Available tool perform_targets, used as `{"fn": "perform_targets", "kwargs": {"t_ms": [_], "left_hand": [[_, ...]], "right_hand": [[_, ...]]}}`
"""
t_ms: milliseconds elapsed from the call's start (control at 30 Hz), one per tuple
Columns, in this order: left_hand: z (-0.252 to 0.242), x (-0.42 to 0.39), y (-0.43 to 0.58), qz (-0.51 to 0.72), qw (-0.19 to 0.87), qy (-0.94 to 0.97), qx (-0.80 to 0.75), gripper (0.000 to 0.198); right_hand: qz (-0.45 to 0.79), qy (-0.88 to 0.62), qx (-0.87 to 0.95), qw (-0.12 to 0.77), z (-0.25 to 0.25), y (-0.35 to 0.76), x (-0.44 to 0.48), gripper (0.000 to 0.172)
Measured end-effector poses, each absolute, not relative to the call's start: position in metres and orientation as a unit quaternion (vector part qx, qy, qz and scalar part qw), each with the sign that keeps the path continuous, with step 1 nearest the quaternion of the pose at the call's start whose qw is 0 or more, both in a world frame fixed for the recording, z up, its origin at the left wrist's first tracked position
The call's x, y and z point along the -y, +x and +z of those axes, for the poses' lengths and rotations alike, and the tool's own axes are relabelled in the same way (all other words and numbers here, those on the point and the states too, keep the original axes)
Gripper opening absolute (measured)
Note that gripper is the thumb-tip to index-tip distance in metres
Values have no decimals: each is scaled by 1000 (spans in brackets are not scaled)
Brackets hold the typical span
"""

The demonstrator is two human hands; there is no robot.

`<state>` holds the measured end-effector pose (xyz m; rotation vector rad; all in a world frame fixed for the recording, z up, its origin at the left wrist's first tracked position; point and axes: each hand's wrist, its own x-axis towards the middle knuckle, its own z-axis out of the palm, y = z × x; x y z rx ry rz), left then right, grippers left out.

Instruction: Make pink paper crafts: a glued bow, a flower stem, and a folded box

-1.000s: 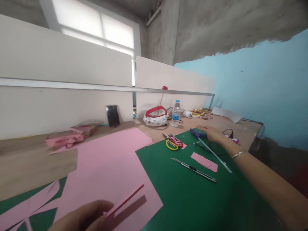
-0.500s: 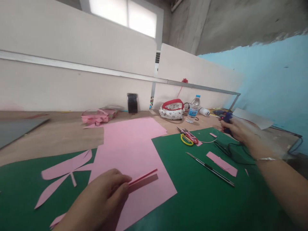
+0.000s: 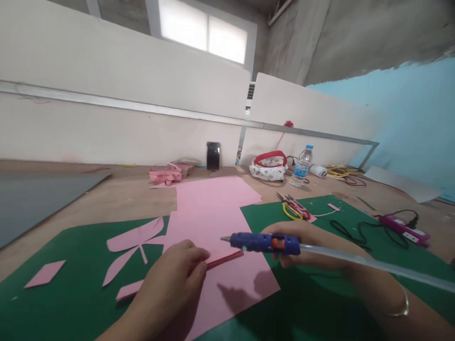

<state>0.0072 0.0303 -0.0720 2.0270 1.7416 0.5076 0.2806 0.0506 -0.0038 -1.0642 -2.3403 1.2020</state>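
Note:
My right hand (image 3: 313, 248) is closed round a blue glue gun (image 3: 263, 242) with a clear glue stick (image 3: 373, 266) trailing out of its back. The nozzle points left, just above a thin red paper strip (image 3: 224, 258). My left hand (image 3: 174, 279) pinches the near end of that strip over a large pink paper sheet (image 3: 216, 222). The sheet lies on a green cutting mat (image 3: 309, 293).
Pink paper cut-outs (image 3: 133, 241) lie on the mat at left. Scissors with yellow and red handles (image 3: 293, 207), a water bottle (image 3: 301, 166), a white and red pouch (image 3: 269, 166), a phone (image 3: 213, 155), a black cord (image 3: 355, 229) and a pink power strip (image 3: 403, 228) are beyond.
My right hand lifted the glue gun from the far right of the mat and carried it left to the red strip. The left hand stayed on the strip. My view swung left.

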Motion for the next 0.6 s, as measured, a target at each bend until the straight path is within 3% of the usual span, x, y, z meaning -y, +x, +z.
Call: {"fn": "perform_targets", "kwargs": {"t_ms": [167, 600], "left_hand": [[-72, -30, 9, 183, 201, 733, -624, 37], [-77, -32, 8, 196, 227, 721, -624, 33]], "right_hand": [[445, -382, 800, 126, -18, 295, -61, 36], [408, -345, 842, 75, -22, 306, -70, 37]]}}
